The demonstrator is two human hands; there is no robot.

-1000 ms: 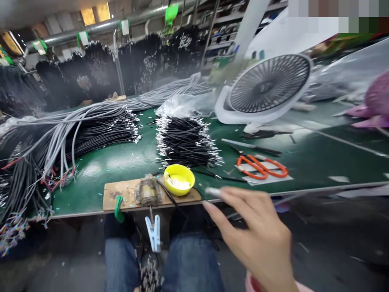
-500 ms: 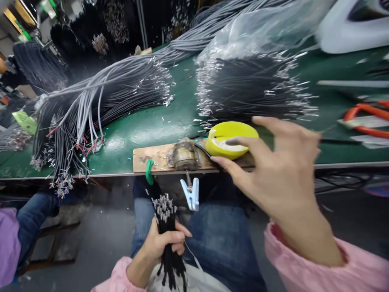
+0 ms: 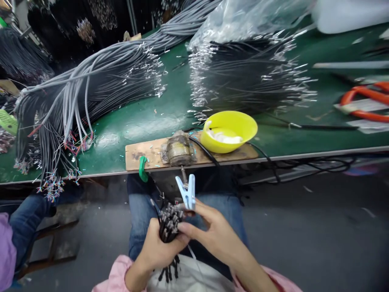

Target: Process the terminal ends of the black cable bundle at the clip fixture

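Note:
My left hand [image 3: 159, 245] is wrapped round a bundle of short black cables [image 3: 170, 221] over my lap, their stripped silvery ends upward. At the right edge of those ends, the thumb and forefinger of my right hand [image 3: 209, 231] close on the cable tips; which strands they pinch is hard to see. Just above my right fingers, a light blue clothespin [image 3: 187, 192] hangs on the shaft of a small motor [image 3: 179, 150]. That motor is fixed to a wooden board [image 3: 136, 156] at the table edge. A yellow bowl [image 3: 234, 125] with white material inside stands on the board.
A green clip [image 3: 142, 168] grips the board's left end. Cable piles [image 3: 243, 77] and grey cables [image 3: 91, 73] lie on the green table [image 3: 130, 117]. Orange-handled scissors or pliers [image 3: 361, 97] lie at right. Another person's leg [image 3: 27, 223] is at left.
My right hand has left the yellow bowl and come down left to the bundle's tips. My left hand keeps its hold, and the bundle now tilts more toward the camera.

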